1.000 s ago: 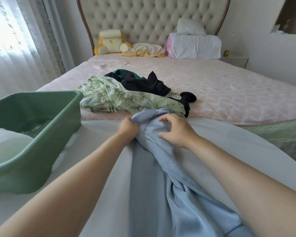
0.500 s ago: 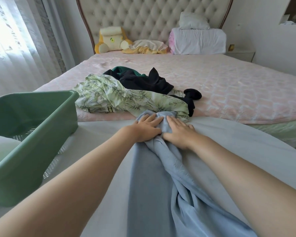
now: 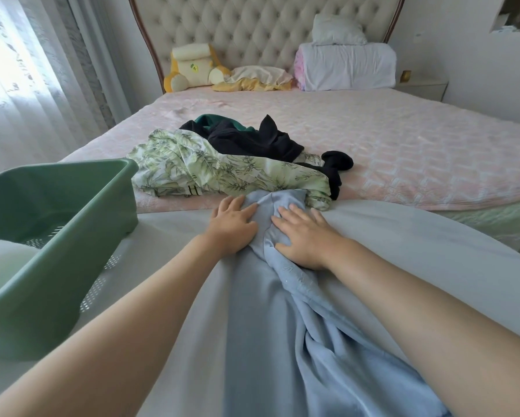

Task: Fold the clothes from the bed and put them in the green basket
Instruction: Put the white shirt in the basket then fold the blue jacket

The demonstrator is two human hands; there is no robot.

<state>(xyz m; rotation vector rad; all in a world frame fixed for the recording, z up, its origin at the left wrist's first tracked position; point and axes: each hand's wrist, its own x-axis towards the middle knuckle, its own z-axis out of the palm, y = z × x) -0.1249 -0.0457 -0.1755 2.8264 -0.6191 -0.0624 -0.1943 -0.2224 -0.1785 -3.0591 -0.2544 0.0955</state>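
A second ago the bunched upper end of the pale blue garment was gripped in curled fingers on both sides; that grip has now been let go. Taken from the left, the left hand is laid flat at the cloth's left edge, its fingers straight and slightly spread, with nothing held. The garment's upper end is pressed between the two hands and has been pushed up against the leaf-print garment. The right hand is likewise laid flat on the cloth's right side, fingers extended, with nothing pinched. The rest of the blue garment is trailed down the grey sheet toward the camera and is twisted and rumpled along its right half. From this it is judged that gathering has been given up for spreading and smoothing, so the first fold is being prepared but has not yet been made. As for containers, the green basket is set at the far left, near the left forearm and apart from the blue garment. A pale, whitish bundle is seen in its near corner, though what it is cannot be told, and part of the perforated floor is left showing. Further right, on the pink bed, the leaf-print garment and the dark clothes are left unfolded in a heap, so most of the task is judged to remain.
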